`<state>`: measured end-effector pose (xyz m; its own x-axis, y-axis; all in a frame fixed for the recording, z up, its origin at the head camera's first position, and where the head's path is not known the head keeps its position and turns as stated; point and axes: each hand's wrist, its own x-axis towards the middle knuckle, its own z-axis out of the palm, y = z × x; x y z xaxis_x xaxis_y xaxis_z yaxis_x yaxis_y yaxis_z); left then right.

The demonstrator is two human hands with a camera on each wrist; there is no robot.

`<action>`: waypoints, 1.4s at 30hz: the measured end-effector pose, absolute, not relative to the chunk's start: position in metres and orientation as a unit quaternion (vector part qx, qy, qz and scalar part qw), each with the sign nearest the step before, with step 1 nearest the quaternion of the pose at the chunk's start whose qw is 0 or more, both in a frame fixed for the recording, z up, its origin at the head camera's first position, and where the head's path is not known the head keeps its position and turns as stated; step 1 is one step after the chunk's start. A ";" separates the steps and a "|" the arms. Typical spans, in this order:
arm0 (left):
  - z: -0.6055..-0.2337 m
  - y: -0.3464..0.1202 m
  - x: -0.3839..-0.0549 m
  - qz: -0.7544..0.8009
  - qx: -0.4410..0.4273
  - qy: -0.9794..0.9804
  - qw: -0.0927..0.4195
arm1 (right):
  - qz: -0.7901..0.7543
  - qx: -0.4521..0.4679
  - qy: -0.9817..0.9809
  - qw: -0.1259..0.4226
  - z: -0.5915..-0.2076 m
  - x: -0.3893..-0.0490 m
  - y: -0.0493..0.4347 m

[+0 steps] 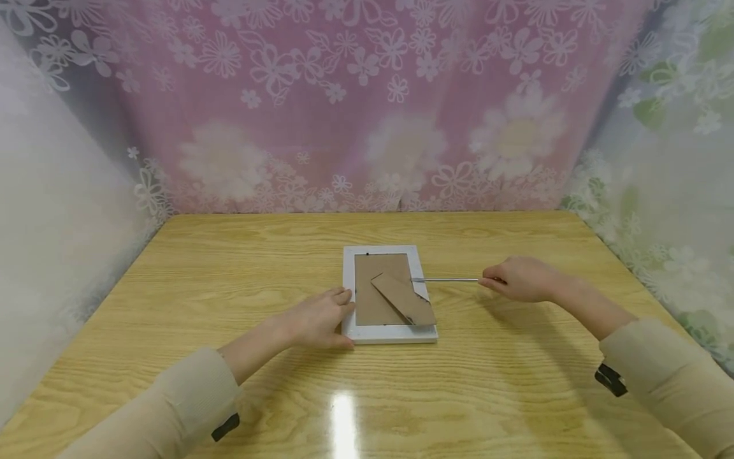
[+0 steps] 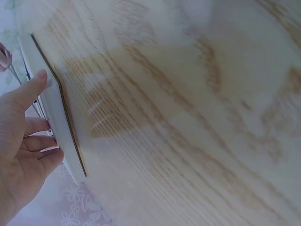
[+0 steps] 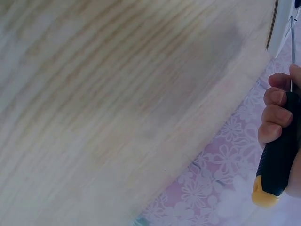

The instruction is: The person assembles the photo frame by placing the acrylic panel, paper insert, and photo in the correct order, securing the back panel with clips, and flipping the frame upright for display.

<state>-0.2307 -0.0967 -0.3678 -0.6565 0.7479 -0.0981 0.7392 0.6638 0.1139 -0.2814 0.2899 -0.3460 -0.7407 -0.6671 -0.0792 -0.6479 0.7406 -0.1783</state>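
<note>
So the left hand (image 1: 315, 322) has its thumb and fingers spread well apart, pressing on the left border of a white picture frame (image 1: 375, 333): thumb by the near corner, the other fingertips bunched together further up the side. The right hand (image 1: 524, 279) is wrapped around a screwdriver (image 3: 277, 162), and the right wrist view shows the curled fingers stacked along its black grip, with a yellow butt end poking out below. Its thin metal shaft reaches left, and the tip sits at the inner edge of the frame's right border, though it's too small to tell exactly what it's touching. The frame is lying face down around the middle of the table (image 1: 241, 248), so you're looking at a brown backing board (image 1: 390, 263) with a couple of tiny black tabs (image 1: 367, 254) along the edges. A brown stand flap (image 1: 408, 303) lies slantwise across the board, its lower right end covering part of the right border. Further out you've got beige sleeves (image 1: 197, 389) on both arms, a dark strap (image 1: 610, 380) showing under each cuff, a bright glare streak on the wood grain near the front, and a pink floral curtain (image 1: 321, 121) behind the far edge.
</note>
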 end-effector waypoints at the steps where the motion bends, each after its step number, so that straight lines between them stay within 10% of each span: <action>1: -0.368 -0.097 -0.231 0.032 0.410 0.909 0.068 | -0.069 -0.354 0.930 0.072 -0.345 -0.282 0.290; 42: -0.369 -0.096 -0.231 0.045 0.405 0.912 0.053 | 0.040 -0.378 0.922 0.068 -0.296 -0.287 0.265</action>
